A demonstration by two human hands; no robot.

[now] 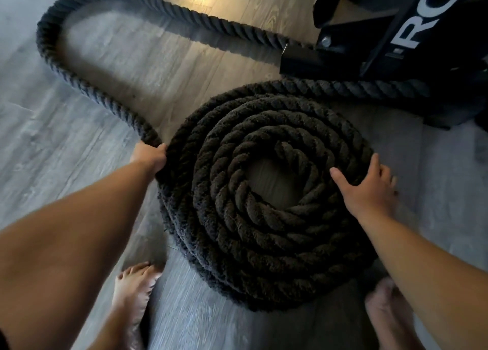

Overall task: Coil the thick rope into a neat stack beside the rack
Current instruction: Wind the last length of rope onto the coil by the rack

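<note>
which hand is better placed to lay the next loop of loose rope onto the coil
Left. The left hand already grips the loose rope where it meets the coil. The right hand lies flat and open on the coil's far side, better suited to steadying the stack.

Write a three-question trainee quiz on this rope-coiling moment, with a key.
1. True or false: the left hand grips the loose rope where it meets the coil.
2. Where is the right hand? A) flat on the coil's right side B) on the rack C) lifted off everything
3. Fill in: the rope's capped end lies next to the ____.

Key: 1 true; 2 A; 3 rack
</note>
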